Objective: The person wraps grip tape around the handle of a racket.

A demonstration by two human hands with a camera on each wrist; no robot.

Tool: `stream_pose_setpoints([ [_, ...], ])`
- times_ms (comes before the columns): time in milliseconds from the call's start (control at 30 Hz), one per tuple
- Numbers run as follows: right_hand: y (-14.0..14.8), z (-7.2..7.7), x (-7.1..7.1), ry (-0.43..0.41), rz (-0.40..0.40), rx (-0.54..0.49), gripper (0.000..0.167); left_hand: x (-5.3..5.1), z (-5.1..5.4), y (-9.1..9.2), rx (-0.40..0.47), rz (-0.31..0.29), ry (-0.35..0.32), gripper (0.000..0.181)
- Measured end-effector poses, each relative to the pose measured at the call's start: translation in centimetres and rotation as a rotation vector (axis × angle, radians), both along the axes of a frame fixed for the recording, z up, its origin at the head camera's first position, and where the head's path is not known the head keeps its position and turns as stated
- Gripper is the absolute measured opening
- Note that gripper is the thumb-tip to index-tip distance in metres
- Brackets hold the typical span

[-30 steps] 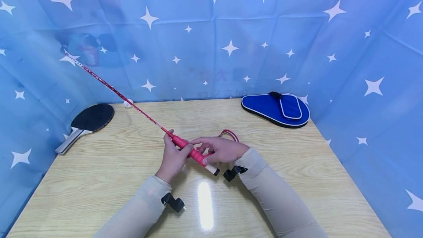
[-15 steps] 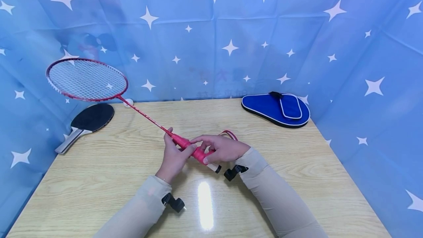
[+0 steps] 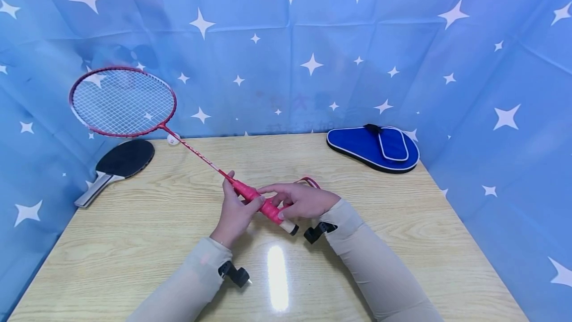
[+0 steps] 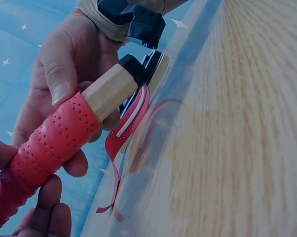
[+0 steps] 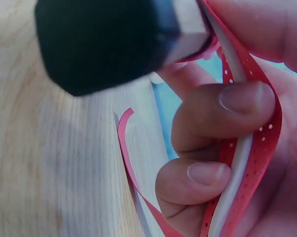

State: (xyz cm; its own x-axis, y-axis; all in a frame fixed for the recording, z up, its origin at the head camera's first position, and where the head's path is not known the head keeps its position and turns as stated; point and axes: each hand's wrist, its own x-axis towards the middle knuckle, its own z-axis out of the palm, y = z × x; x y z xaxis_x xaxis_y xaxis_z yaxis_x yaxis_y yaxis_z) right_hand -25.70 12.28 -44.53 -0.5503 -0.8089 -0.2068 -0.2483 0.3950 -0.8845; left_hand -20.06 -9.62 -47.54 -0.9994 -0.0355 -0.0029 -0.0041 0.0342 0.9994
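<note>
In the head view a red badminton racket [image 3: 196, 152] slants up and left, its strung head above the table. My left hand [image 3: 234, 217] grips the upper part of the handle. Perforated pink grip tape [image 4: 50, 138] wraps most of it, leaving bare wood [image 4: 111, 91] before the black end cap [image 4: 132, 69]. Close to that end, my right hand [image 3: 306, 200] holds the loose tape strip [image 5: 259, 140] under two curled fingers, its thumb at the lower edge of the wrap. A white stripe runs along the strip, whose tail hangs toward the table.
A black table tennis paddle [image 3: 126, 159] lies at the table's left edge, with a white ball [image 3: 174, 139] at the back. A blue paddle case [image 3: 371, 150] is at back right. Blue star-printed curtain [image 3: 250, 78] encloses the wooden table [image 3: 178, 262].
Seen edge-on a second ago, the racket has turned about its shaft, so its strung face now shows. Both hands stay nearly in place on the handle.
</note>
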Motion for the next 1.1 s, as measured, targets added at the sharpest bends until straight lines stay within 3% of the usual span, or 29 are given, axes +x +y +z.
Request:
stream_pose_setpoints([
  [333, -0.15, -0.04, -0.01, -0.035, -0.028, -0.001, 0.077, 0.03, -0.08, -0.35, 0.012, 0.026, 0.016, 0.077],
  [567, -0.31, -0.37, 0.01, -0.027, -0.035, -0.009, 0.080, 0.21, -0.01, -0.11, 0.035, 0.041, 0.032, 0.081],
  [900, -0.28, -0.42, 0.11, 0.028, -0.035, 0.006, 0.079, 0.04, 0.06, 0.01, -0.016, 0.041, -0.009, 0.093],
  [1100, -0.09, -0.20, -0.02, -0.002, 0.005, 0.013, 0.082, 0.00, 0.01, -0.07, 0.009, 0.032, -0.007, 0.092],
])
